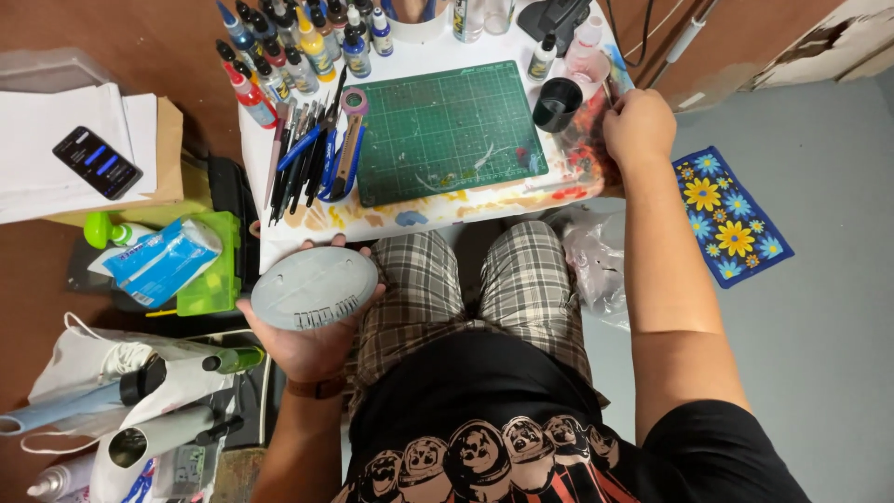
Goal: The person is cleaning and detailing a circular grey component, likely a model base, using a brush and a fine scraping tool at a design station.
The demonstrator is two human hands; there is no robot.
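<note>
The left hand (312,340) is cradling a grey oval base (315,288) below the green cutting mat (445,130), fingers grasping its edge, while the right hand (639,126), fingers clenched, is reaching right of the mat, likely fetching paint supplies.

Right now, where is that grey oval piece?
In the head view, the grey oval piece lies in the left hand, low on the left, just below the white table's front edge, beside the green box.

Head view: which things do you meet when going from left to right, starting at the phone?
Black phone → grey oval plaque in the left hand → green cutting mat → black cup → right hand → blue flowered cloth.
</note>
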